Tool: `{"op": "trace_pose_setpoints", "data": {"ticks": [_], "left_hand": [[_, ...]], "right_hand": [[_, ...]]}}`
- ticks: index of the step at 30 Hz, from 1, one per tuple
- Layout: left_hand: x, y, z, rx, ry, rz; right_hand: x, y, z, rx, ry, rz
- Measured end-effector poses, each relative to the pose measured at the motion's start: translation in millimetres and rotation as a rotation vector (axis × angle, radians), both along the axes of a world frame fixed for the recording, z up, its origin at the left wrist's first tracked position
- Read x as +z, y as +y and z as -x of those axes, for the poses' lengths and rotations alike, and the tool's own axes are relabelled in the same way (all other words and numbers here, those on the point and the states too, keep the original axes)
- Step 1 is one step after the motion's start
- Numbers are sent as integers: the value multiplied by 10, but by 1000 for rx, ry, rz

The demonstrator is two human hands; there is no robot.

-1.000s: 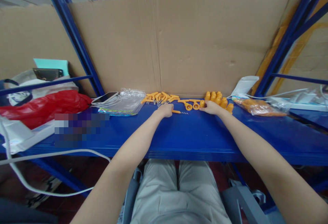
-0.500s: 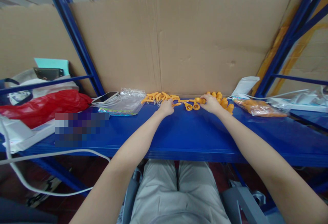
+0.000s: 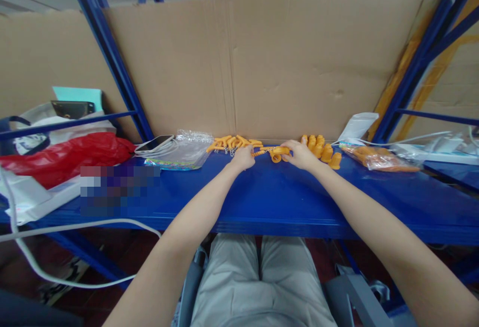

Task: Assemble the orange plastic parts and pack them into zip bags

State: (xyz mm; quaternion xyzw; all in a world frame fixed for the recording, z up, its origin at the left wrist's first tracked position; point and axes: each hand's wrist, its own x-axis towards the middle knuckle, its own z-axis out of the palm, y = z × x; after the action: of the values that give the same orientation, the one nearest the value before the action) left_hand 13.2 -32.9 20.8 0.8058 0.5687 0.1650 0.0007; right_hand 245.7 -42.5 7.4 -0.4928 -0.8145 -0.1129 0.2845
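My left hand (image 3: 244,158) is closed on a small orange twisted piece (image 3: 259,153) with a short silver chain, just above the blue shelf. My right hand (image 3: 300,154) pinches an orange cup-shaped piece (image 3: 284,151) close to the chain's end. Below it, another orange cup-shaped piece (image 3: 276,158) shows its round open end, partly covered by the right fingers. Left and behind my left hand lies a row of orange stick-like pieces (image 3: 224,141) with small chains. Several orange thimble-shaped caps (image 3: 326,154) stand just beyond my right hand.
A cardboard panel (image 3: 269,67) closes off the back of the blue shelf (image 3: 277,197). On the left are a clear plastic bag (image 3: 187,155), a phone (image 3: 159,142) with a white cable, and a red bag (image 3: 82,152). A bag of orange pieces (image 3: 377,156) lies right.
My right hand has moved slightly left, bringing the orange cup-shaped piece over the chain and the cups on the shelf. My left hand stays almost in place.
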Motion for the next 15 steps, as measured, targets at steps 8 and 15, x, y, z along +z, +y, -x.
{"op": "trace_pose_setpoints", "data": {"ticks": [8,15], "left_hand": [[2,-16,19,59,-10,38],[7,-27,25,57,-7,38]], "right_hand": [[7,7,-27,-70,2,28],[-21,31,-29,-55,10,32]]}}
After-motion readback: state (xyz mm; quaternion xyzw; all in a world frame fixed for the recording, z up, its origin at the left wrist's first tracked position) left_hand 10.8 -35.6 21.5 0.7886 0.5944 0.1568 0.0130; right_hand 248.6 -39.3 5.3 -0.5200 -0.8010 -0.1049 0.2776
